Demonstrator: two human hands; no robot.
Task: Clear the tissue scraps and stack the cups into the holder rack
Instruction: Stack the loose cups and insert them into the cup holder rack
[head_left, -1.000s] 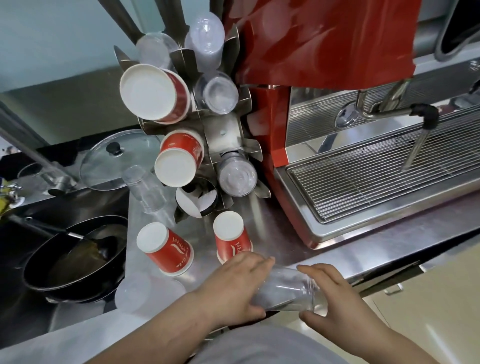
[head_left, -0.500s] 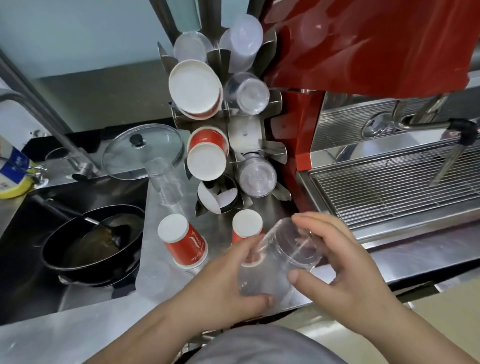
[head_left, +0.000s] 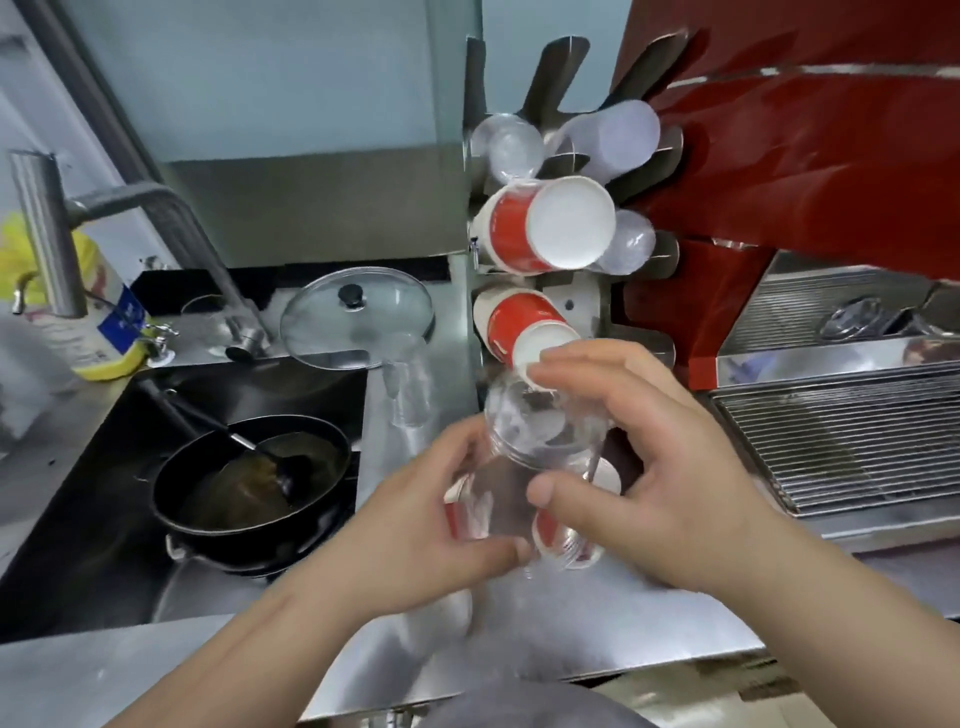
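Both hands hold a clear plastic cup above the steel counter, tilted with its closed base toward the rack. My left hand grips its lower side and my right hand its upper side. The metal holder rack stands just behind, with red paper cups and clear cups lying in its slots. Two red paper cups stand upside down on the counter behind the held cup, mostly hidden. Another clear cup stands left of the rack. I see no tissue scraps.
A red espresso machine with a wire drip grate fills the right. On the left, a sink holds a black pan with a ladle. A glass lid, a tap and a yellow-capped bottle lie behind.
Both hands lifted the clear cup from the counter's front edge up and forward to the rack. My view swung right and closer.
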